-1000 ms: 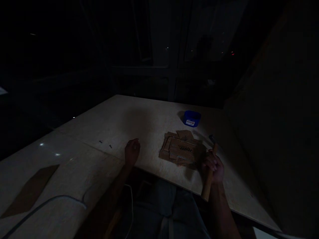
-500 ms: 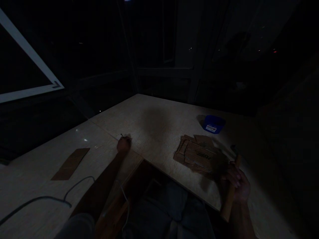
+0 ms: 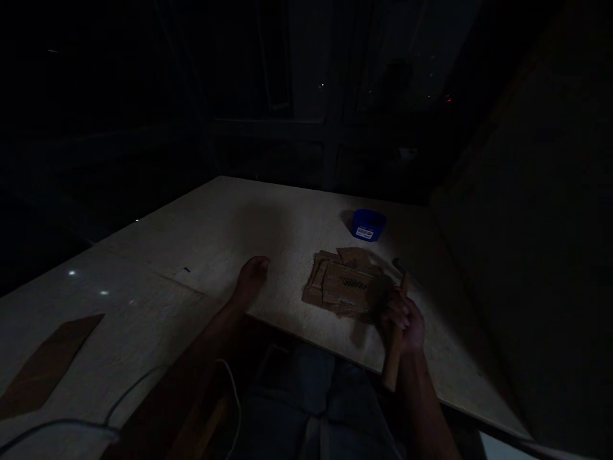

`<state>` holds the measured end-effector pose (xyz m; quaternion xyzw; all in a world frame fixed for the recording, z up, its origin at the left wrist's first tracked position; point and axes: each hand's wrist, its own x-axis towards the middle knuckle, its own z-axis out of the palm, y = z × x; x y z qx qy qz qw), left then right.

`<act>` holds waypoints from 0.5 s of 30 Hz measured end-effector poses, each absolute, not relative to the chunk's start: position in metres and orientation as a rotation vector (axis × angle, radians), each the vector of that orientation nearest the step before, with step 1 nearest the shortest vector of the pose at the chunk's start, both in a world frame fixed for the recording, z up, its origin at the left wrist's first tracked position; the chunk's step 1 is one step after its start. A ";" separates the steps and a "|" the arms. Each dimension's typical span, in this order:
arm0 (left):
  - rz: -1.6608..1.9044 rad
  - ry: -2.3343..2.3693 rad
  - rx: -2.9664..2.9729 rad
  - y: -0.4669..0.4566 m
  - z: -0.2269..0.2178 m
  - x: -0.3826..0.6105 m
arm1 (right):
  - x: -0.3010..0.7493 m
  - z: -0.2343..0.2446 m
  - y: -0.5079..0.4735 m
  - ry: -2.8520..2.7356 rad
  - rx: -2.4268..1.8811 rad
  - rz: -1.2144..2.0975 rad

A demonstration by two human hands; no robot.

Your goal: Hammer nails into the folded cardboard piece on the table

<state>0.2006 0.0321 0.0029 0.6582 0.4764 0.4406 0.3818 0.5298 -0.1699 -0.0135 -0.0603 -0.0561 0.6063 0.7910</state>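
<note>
In the dim head view, my right hand (image 3: 405, 319) is wrapped round the wooden handle of a hammer (image 3: 393, 361). The hammer's dark head points away from me over the table. Left of it lies a stack of torn, flattened cardboard pieces (image 3: 349, 284) with dark print on top. My left hand (image 3: 251, 278) is raised near the table's front edge, left of the cardboard, its fingers closed together. Whatever is in those fingers, if anything, is too dark to see. A small dark thing like a nail or screw (image 3: 186, 269) lies on the tabletop further left.
A blue plastic tub (image 3: 368, 225) with a white label stands behind the cardboard. A separate cardboard strip (image 3: 52, 364) and a grey cable (image 3: 52, 423) lie on the light table (image 3: 287, 211) at the left. A dark wall (image 3: 527, 255) rises on the right.
The view has swung right. My left hand has come away from the small nail-like thing and moved right, towards the cardboard stack. My right hand keeps its hold on the hammer.
</note>
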 end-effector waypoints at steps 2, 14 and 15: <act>1.006 1.014 1.532 0.019 0.009 0.244 | 0.530 -0.017 -0.168 -0.149 -0.139 1.307; 0.655 0.756 1.340 -0.010 0.019 0.349 | 0.529 -0.025 -0.164 -0.122 -0.068 1.287; 0.644 0.764 1.337 -0.008 0.017 0.351 | 0.528 -0.025 -0.164 -0.113 -0.088 1.288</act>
